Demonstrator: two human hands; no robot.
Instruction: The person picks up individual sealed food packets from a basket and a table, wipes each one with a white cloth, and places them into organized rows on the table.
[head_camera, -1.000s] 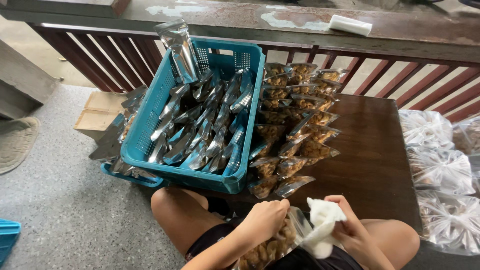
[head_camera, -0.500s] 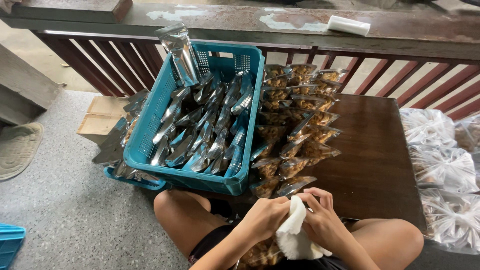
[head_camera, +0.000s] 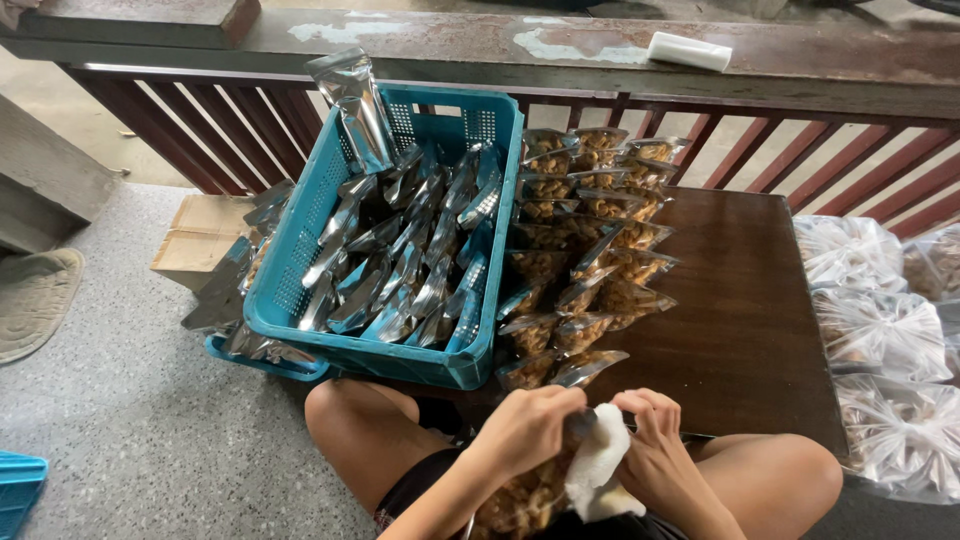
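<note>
The left hand (head_camera: 525, 430) and the right hand (head_camera: 655, 440) meet low in the view, over the person's lap, just below the near edge of the dark wooden tabletop (head_camera: 745, 300). The left hand is curled shut around the top of a clear pouch of brown snacks (head_camera: 520, 500), which hangs down between the knees. The right hand is closed on a white cloth (head_camera: 600, 475) pressed against that pouch; the fingers of both hands almost touch.

On the tabletop, just beyond the hands, lie rows of filled pouches (head_camera: 590, 250), clear-fronted with silver edges and brown contents, overlapping like shingles in two columns; there are well over a dozen, too overlapped to count exactly. Touching their left side stands one teal plastic crate (head_camera: 300, 270) packed with many empty silver pouches (head_camera: 400, 260), one of them standing upright at the crate's far corner. A second teal crate peeks out beneath it. More silver pouches spill over the left wall towards a cardboard box (head_camera: 200, 240) on the floor.

To the right, beside the tabletop, sit several large clear bags (head_camera: 870, 330) of snacks, at least four. Behind everything runs a red-brown railing (head_camera: 500, 60) with one white rectangular block (head_camera: 690, 50) on its top ledge.
</note>
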